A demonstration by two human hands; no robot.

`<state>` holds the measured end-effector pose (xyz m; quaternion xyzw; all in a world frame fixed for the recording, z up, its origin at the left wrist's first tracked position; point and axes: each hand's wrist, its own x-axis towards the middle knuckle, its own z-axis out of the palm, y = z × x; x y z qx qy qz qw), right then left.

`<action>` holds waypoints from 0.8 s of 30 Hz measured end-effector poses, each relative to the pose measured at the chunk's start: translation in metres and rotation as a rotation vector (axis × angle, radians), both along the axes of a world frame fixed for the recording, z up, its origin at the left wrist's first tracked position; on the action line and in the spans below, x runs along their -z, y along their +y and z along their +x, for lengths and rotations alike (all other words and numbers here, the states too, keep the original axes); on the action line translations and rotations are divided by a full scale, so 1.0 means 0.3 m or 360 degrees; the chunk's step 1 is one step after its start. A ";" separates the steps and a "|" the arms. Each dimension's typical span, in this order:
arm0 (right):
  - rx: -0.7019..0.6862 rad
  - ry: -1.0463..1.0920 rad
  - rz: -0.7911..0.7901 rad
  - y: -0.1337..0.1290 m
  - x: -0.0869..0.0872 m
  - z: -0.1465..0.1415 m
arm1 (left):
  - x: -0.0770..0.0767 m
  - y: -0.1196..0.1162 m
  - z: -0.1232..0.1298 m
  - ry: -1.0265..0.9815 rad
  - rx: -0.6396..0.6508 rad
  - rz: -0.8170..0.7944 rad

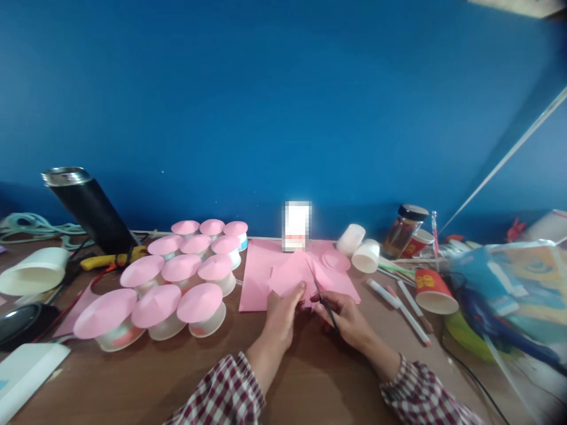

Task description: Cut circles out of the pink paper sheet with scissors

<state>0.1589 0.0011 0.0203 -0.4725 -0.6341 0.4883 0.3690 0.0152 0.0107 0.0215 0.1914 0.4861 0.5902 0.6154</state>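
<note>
My left hand (282,313) grips a sheet of pink paper (286,277) by its near edge, thumb on top. In my right hand (343,316) is a pair of scissors (326,306), the blades pointing away from me across the paper's right side. Whether the blades are cutting at this instant is hard to tell. Beneath lies a larger pink sheet (254,283), with cut pink circles (336,260) on its right part. To the left stand rows of upturned paper cups (208,321), each topped by a pink paper cone (200,302).
Two white cups (366,256) lie behind the pens (410,316) at the right. A red paper cup (434,293) and a lidded jar (403,230) are farther right. A black flask (91,209), yellow-handled tool (104,260) and white cup (35,271) occupy the left.
</note>
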 end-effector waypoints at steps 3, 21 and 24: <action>0.0001 -0.0001 -0.0023 0.001 0.003 0.004 | 0.000 0.000 0.000 0.0017 0.0005 -0.0003; 0.0000 0.0027 -0.0023 -0.003 -0.002 -0.001 | -0.002 -0.004 0.000 -0.0050 0.0015 0.0037; 0.0005 0.0025 -0.0039 -0.004 -0.004 -0.003 | -0.002 -0.004 -0.003 -0.0064 0.0008 0.0034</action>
